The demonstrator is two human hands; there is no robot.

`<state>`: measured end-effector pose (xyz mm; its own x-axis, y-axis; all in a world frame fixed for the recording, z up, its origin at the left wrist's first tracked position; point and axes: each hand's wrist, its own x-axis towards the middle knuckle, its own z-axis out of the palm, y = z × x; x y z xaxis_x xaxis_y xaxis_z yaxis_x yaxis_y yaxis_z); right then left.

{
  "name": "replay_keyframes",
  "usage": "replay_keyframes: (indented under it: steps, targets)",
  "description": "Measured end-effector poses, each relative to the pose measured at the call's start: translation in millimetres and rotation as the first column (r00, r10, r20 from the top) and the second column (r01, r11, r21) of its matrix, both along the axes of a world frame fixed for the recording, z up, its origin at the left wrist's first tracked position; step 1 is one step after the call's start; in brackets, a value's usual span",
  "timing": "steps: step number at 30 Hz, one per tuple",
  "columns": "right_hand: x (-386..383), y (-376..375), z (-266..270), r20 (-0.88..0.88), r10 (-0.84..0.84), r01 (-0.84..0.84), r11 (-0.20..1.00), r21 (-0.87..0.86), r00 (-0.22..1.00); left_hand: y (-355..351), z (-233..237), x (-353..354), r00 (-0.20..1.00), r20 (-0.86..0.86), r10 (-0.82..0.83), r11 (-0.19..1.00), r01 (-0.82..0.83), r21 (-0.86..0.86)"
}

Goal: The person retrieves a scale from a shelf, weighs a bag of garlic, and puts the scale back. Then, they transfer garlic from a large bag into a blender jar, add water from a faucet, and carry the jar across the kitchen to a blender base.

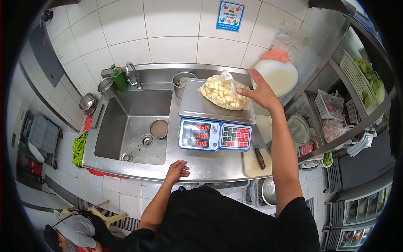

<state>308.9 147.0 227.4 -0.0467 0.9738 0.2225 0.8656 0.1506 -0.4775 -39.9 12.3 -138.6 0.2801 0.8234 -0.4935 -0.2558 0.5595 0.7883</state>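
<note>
A clear plastic bag of pale, peeled cloves that look like garlic (221,93) lies on the steel pan of a digital scale (199,135). Red digits glow on the scale's display, beside a keypad. My right hand (263,91) is open at the bag's right side, fingers spread, the thumb overlapping the plastic. Low over the counter's front edge, in front of the scale, my left hand (176,171) holds nothing, its fingers loosely bent and slightly apart. A knife (260,159) with a brown handle rests on a white cutting board (252,168) right of the scale.
Left of the scale is a steel sink (126,130) with a round bowl (159,128) inside. A faucet (133,74) and a green bottle (119,79) stand behind it. A shelf rack (325,145) with baskets borders the right. A person (79,229) sits at the lower left.
</note>
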Motion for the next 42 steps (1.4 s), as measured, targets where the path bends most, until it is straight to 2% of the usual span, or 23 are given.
replay_keyframes:
  steps: [24, 26, 27, 29, 30, 32, 33, 34, 35, 36, 38, 39, 40, 41, 42]
  targets:
    - [0, -1, -19, -0.033, 0.045, -0.045, 0.999, -0.006, 0.998, -1, -3, -1, 1.0, 0.02, 0.02, 1.0, -0.02, 0.005]
    - [11, -2, -35, -0.183, 0.038, -0.025, 0.997, 0.073, 0.982, -1, -2, 0, 1.0, 0.002, 0.027, 1.0, -0.027, 0.003]
    - [19, -3, -44, -0.185, 0.036, -0.023, 0.997, 0.073, 0.982, -1, 0, -1, 1.0, 0.0, 0.025, 1.0, -0.025, 0.002]
    - [39, -9, -68, -0.518, -0.09, 0.11, 0.994, 0.007, 0.851, 0, 3, -4, 0.996, 0.024, 0.082, 0.997, -0.083, 0.01]
    - [48, -13, -86, -0.519, -0.093, 0.113, 0.994, 0.007, 0.85, 6, 7, -6, 0.997, 0.023, 0.079, 0.997, -0.08, 0.011]
    - [63, -25, -126, -0.596, -0.301, 0.317, 0.945, -0.082, 0.744, 25, 25, -7, 0.944, 0.026, 0.329, 0.936, -0.33, 0.12]
    - [64, -30, -141, -0.594, -0.31, 0.321, 0.943, -0.091, 0.743, 35, 56, -4, 0.938, -0.005, 0.346, 0.922, -0.339, 0.187]
    - [62, -36, -155, -0.68, -0.351, 0.321, 0.93, -0.176, 0.644, 49, 92, -1, 0.93, -0.038, 0.365, 0.904, -0.345, 0.252]
    - [59, -39, -164, -0.751, -0.392, 0.311, 0.915, -0.257, 0.531, 65, 113, 3, 0.929, -0.029, 0.369, 0.893, -0.346, 0.286]
    - [53, -41, -166, -0.754, -0.399, 0.315, 0.912, -0.265, 0.522, 81, 130, 8, 0.929, -0.021, 0.37, 0.882, -0.344, 0.322]
    - [41, -48, -169, -0.816, -0.407, 0.217, 0.913, -0.346, 0.41, 107, 157, 21, 0.941, -0.005, 0.337, 0.897, -0.32, 0.306]
    - [38, -49, -172, -0.847, -0.394, 0.169, 0.919, -0.356, 0.357, 126, 155, 22, 0.944, -0.015, 0.331, 0.901, -0.311, 0.301]
    - [37, -49, -175, -0.846, -0.404, 0.173, 0.915, -0.365, 0.348, 146, 146, 22, 0.975, 0.051, 0.218, 0.947, -0.224, 0.229]
    - [37, -47, -177, -0.861, -0.419, 0.144, 0.908, -0.394, 0.288, 159, 141, 22, 0.986, 0.125, 0.109, 0.979, -0.128, 0.161]
    - [35, -47, -177, -0.872, -0.434, 0.114, 0.901, -0.419, 0.228, 159, 155, 28, 0.988, 0.118, 0.104, 0.981, -0.121, 0.153]
